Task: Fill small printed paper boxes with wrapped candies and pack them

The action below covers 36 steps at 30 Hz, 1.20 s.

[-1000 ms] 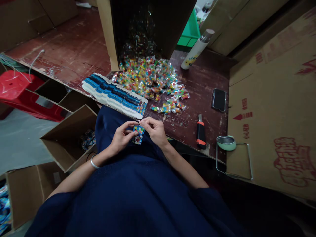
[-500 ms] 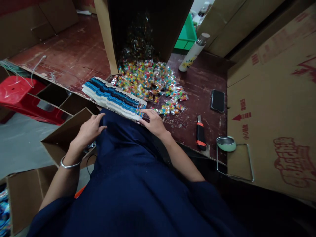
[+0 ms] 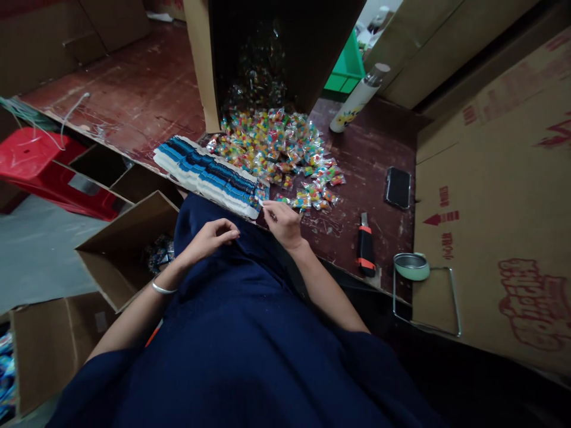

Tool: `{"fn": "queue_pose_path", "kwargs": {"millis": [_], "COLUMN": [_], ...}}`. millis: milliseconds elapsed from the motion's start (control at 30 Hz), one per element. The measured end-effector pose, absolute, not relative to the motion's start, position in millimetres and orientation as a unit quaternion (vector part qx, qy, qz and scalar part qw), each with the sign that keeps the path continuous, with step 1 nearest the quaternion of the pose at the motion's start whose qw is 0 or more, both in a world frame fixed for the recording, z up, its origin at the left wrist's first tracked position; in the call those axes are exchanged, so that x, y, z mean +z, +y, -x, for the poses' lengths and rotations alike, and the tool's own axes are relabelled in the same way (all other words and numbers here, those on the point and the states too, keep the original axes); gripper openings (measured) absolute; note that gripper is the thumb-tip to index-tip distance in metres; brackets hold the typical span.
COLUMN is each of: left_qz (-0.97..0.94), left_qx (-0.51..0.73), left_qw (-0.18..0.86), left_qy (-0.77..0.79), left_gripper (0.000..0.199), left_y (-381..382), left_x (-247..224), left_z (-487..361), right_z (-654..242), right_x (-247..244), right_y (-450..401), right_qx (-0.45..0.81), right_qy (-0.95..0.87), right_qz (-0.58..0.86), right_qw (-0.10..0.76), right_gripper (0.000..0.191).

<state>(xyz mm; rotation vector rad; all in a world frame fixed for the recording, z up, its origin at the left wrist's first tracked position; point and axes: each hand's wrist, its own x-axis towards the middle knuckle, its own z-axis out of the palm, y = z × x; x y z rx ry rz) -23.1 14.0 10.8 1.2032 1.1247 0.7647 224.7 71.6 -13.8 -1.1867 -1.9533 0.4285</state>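
A fanned row of flat blue-and-white printed bags [image 3: 205, 175] lies along the table's front edge. At its right end my right hand [image 3: 283, 224] pinches the corner of the end bag [image 3: 262, 191] between thumb and fingers. My left hand [image 3: 218, 236], below the row and over my lap, has its fingers curled towards the thumb, and nothing shows in them. Just beyond the bags is a heap of small clear packets of colourful candies [image 3: 272, 142], which spills from a cardboard box [image 3: 203, 65] lying on its side.
To the right on the table are a utility knife [image 3: 366, 246], a phone [image 3: 398, 188] and a white bottle [image 3: 359, 98]. A green bowl [image 3: 411, 267] sits in a wire holder by a large carton [image 3: 491, 238]. An open carton [image 3: 107, 255] and red stool [image 3: 31, 157] stand left.
My left hand has moved right, from beside the open carton to over my lap, and its fingers have curled. My right hand has closed on the end bag's corner. The view has shifted slightly.
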Motion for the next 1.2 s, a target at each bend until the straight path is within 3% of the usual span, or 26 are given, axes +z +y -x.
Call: {"fn": "queue_pose_path", "kwargs": {"millis": [133, 333, 467, 533, 667, 800, 933, 1033, 1200], "left_qz": [-0.316, -0.292, -0.343, -0.372, -0.416, -0.389, -0.343, -0.344, -0.367], "left_qx": [0.420, 0.462, 0.430, 0.399, 0.361, 0.343, 0.421, 0.481, 0.562], "left_qw": [0.744, 0.752, 0.754, 0.759, 0.753, 0.762, 0.723, 0.673, 0.567], "left_qy": [0.412, 0.368, 0.358, 0.354, 0.359, 0.387, 0.427, 0.444, 0.477], "left_gripper": [0.053, 0.066, 0.072, 0.070, 0.062, 0.051, 0.040, 0.036, 0.043], "left_y": [12.6, 14.5, 12.6, 10.4, 4.9, 2.4, 2.3, -0.3, -5.7], "left_x": [6.7, 12.6, 17.1, 18.5, 19.4, 18.7, 17.0, 12.7, 4.8], "left_z": [3.1, 2.6, 10.0, 11.0, 7.5, 1.5, -5.7, -13.5, -23.8], "right_z": [-219.6, -202.7, -202.5, -204.8, -208.4, -207.8, -200.7, -192.6, -183.2], "right_x": [-7.5, 7.5, 28.4, 37.0, 42.6, 37.8, 28.1, 17.9, 4.8], "right_y": [37.3, 0.5, 6.4, 12.0, 17.5, 15.5, 9.7, 3.1, -2.4], "right_qx": [0.171, 0.255, 0.309, 0.337, 0.397, 0.426, 0.438, 0.459, 0.462], "right_qy": [-0.768, -0.832, -0.804, -0.800, -0.774, -0.709, -0.634, -0.621, -0.557], "right_qz": [0.425, 0.306, 0.362, 0.379, 0.388, 0.428, 0.467, 0.473, 0.506], "right_qw": [0.448, 0.386, 0.356, 0.322, 0.305, 0.363, 0.433, 0.424, 0.470], "right_gripper": [0.012, 0.012, 0.054, 0.062, 0.045, 0.040, 0.046, 0.035, 0.031]}}
